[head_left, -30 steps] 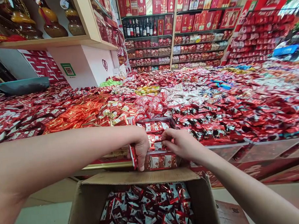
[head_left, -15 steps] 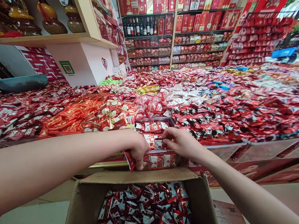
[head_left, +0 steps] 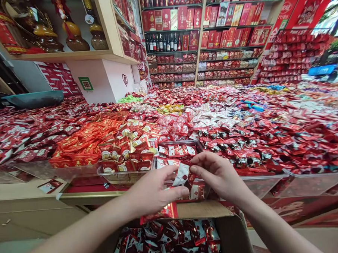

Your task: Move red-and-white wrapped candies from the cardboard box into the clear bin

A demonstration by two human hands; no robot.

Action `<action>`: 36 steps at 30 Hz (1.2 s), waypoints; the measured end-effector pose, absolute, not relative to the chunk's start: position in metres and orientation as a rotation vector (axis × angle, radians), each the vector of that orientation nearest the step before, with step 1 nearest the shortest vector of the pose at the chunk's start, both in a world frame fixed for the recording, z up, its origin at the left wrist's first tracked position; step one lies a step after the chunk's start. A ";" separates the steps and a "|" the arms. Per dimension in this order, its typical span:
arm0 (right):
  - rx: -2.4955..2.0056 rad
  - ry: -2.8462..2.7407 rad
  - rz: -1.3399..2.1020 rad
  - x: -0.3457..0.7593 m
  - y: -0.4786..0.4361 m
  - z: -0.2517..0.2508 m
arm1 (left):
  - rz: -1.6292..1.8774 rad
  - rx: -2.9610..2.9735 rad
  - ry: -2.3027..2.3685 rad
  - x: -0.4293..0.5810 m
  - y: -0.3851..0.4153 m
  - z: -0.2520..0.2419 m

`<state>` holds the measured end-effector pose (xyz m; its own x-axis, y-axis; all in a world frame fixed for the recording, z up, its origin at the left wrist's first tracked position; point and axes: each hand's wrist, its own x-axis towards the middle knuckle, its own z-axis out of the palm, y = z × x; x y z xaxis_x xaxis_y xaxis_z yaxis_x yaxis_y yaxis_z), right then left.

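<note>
My right hand (head_left: 217, 173) pinches a red-and-white candy packet (head_left: 183, 174) by its right end, over the front of a clear plastic bin (head_left: 199, 143). Rows of similar wrapped candies (head_left: 178, 150) stand inside that bin. From the left, my left hand (head_left: 157, 188) reaches in with thumb and forefinger apart around the packet's other end; whether they touch it I cannot tell. A second red packet (head_left: 160, 213) sticks out below my left palm, held by its lower fingers, which are hidden. Beneath both hands is an open cardboard box (head_left: 235, 233) holding many loose red-and-white packets (head_left: 168, 238).
Neighbouring bins hold red-and-gold candies (head_left: 128, 154) on the left and shiny dark red ones (head_left: 243, 149) on the right. Orange packets (head_left: 80, 143) lie farther left. A white pillar (head_left: 97, 81) and overhanging shelf (head_left: 70, 55) stand at the back left. One packet (head_left: 50, 186) lies on the counter.
My left hand has risen from the bin's front, keeping its red packet, and come beside my right hand. The right hand has lifted a packet out of the row. The view has tilted up slightly.
</note>
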<state>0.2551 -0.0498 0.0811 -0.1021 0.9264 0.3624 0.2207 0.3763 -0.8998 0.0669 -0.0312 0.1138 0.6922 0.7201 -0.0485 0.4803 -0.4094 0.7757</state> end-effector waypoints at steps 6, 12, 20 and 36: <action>-1.012 -1.439 1.090 0.219 -0.052 0.072 | 0.747 1.527 0.722 0.057 -0.049 0.079; -0.974 -1.292 1.268 0.194 -0.054 0.052 | 0.892 1.509 0.764 0.033 -0.048 0.061; -1.028 -1.193 1.185 0.180 -0.060 0.061 | 1.062 1.555 0.725 0.029 -0.051 0.058; -1.150 -1.098 0.990 0.171 -0.043 0.042 | 1.131 1.636 0.748 0.017 -0.017 0.019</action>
<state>0.1706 -0.0427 0.0421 0.1920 0.9715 0.1387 -0.0375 0.1485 -0.9882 0.0172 -0.0172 0.0186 0.3784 0.8663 0.3260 -0.0391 -0.3369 0.9407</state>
